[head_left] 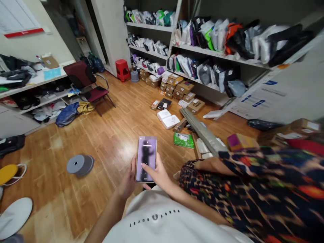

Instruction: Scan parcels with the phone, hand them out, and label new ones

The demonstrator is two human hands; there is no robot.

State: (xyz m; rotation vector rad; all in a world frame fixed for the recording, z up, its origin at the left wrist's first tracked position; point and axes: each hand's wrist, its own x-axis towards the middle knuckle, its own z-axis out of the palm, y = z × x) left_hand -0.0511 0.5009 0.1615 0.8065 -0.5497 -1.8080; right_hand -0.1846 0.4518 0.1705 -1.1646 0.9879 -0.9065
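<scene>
Phone (146, 153) between my left grip (129, 177) and right grip (160, 172). Chair (95, 94) ahead-left, beside worktop (36, 80). Parcels (188, 33) on shelves (197, 50), boxes (174, 88) on floor (111, 135) before them. Person (227, 189) right, apparently close, blurred.

White top (149, 231) with arched dark lettering (170, 213) around a small emblem (155, 217), both forearms (108, 209) bare

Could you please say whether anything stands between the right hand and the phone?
Nothing visible does: the right hand holds the phone at its right edge, thumb across the front; the left hand holds the left.
</scene>
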